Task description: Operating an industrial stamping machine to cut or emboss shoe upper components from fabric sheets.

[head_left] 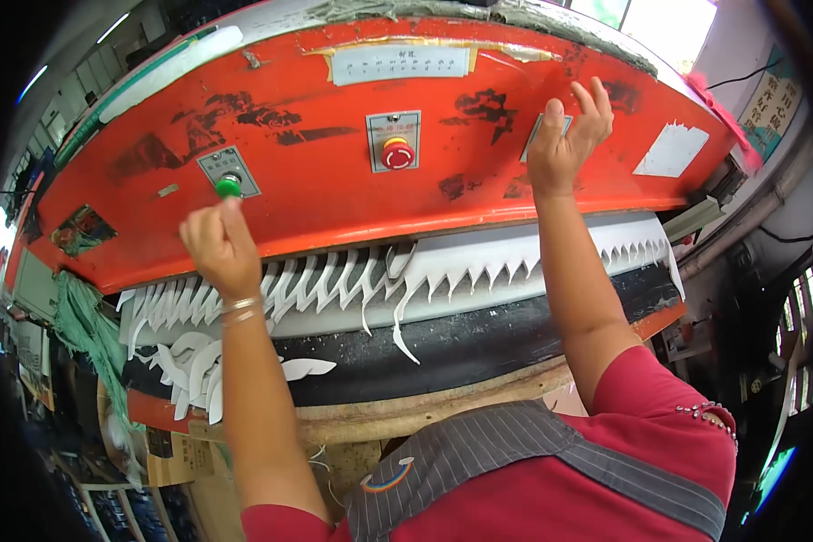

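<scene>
At left we see loose white pieces (203, 366) piled on the black ledge (479, 334); above, the left hand (219, 244) curls its fingers loosely, thumb apart, its tip at the green button (228, 186); a red button (398, 154) sits mid-panel; the notched white sheet (488, 248) stretches below; the right hand (566, 144), fingers apart, covers part of a plate (530, 143), contact unclear to us.

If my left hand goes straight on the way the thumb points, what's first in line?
Likely the green button, right at your left hand's thumb tip; contact already is possible, depth is unclear.
</scene>
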{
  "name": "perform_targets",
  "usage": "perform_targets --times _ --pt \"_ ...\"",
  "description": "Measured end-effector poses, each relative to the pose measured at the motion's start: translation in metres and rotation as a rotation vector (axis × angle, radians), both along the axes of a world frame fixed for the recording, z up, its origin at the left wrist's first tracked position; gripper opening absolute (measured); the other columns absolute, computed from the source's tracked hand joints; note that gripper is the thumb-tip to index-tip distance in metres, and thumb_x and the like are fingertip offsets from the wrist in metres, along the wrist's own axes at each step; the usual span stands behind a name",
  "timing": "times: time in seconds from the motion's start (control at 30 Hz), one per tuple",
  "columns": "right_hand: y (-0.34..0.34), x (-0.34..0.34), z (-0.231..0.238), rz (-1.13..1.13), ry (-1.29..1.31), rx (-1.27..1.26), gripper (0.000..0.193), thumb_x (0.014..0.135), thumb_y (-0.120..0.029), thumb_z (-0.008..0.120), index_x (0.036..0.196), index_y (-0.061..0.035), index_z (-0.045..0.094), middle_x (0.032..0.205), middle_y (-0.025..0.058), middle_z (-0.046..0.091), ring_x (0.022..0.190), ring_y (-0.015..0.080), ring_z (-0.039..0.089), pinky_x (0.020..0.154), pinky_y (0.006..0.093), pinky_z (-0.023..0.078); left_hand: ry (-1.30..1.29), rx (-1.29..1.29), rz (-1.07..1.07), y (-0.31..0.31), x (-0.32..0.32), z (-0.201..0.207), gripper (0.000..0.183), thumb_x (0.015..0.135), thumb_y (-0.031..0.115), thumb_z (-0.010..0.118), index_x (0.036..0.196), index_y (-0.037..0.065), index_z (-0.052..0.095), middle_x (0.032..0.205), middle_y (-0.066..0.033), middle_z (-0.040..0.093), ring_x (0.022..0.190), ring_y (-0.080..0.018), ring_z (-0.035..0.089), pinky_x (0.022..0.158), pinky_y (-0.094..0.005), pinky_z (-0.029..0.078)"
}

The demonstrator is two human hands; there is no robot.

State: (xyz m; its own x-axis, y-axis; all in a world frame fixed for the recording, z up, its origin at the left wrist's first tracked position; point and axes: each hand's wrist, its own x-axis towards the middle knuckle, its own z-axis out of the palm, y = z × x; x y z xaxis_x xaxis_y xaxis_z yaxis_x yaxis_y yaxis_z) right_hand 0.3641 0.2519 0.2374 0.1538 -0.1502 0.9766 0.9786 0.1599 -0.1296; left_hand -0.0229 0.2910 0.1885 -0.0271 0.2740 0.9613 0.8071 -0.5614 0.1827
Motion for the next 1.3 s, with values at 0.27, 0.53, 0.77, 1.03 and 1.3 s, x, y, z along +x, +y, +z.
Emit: perform_targets --times 0.27,0.53,0.77,1.03,1.3 --pt "-0.012 -0.005 -0.025 0.270 -0.087 -0.170 0.025 0.086 -0.010 0.063 0.110 -0.0071 0.058 0.116 0.0118 0.057 0.110 0.0295 0.050 0.099 0.0449 0.034 0.110 -0.423 -0.230 -0.026 -0.013 0.008 0.032 0.094 0.021 0.056 0.068 0.002 0.053 0.071 -0.0143 0.050 0.068 -0.0329 0.050 0.062 -0.0437 0.039" --pt "-0.190 -0.126 -0.141 0.958 -0.442 -1.658 0.057 0.076 -0.044 0.073 0.113 -0.0013 0.061 0.103 0.0160 0.061 0.099 0.0334 0.056 0.090 0.0422 0.045 0.189 -1.087 -0.542 -0.221 0.034 -0.119 0.017 0.084 0.024 0.065 0.078 0.008 0.068 0.079 -0.0135 0.060 0.080 -0.0337 0.059 0.074 -0.0432 0.047" --pt "-0.213 -0.152 -0.174 0.657 -0.424 -1.544 0.042 0.063 -0.026 0.080 0.094 -0.0053 0.061 0.092 0.0100 0.058 0.093 0.0292 0.055 0.079 0.0376 0.049 0.217 -0.901 -0.327 -0.237 0.045 -0.136 0.016 0.083 0.021 0.062 0.076 0.007 0.067 0.078 -0.0126 0.058 0.079 -0.0342 0.057 0.071 -0.0454 0.045" --pt "-0.197 -0.125 -0.145 0.967 -0.376 -2.068 0.035 0.083 -0.040 0.066 0.093 -0.0075 0.069 0.087 0.0143 0.069 0.083 0.0310 0.067 0.078 0.0413 0.051 0.296 -1.140 -0.504 -0.249 0.029 -0.167 0.026 0.082 0.027 0.065 0.069 0.006 0.069 0.072 -0.0136 0.060 0.075 -0.0340 0.059 0.071 -0.0444 0.048" --pt "-0.030 -0.113 -0.164 0.263 0.311 -1.726 0.054 0.088 -0.043 0.054 0.112 0.0060 0.061 0.098 0.0253 0.067 0.096 0.0399 0.065 0.086 0.0460 0.050 0.128 -0.753 -0.418 -0.121 0.081 -0.161 0.028 0.085 0.020 0.061 0.109 0.005 0.063 0.106 -0.0132 0.064 0.103 -0.0337 0.057 0.088 -0.0429 0.044"
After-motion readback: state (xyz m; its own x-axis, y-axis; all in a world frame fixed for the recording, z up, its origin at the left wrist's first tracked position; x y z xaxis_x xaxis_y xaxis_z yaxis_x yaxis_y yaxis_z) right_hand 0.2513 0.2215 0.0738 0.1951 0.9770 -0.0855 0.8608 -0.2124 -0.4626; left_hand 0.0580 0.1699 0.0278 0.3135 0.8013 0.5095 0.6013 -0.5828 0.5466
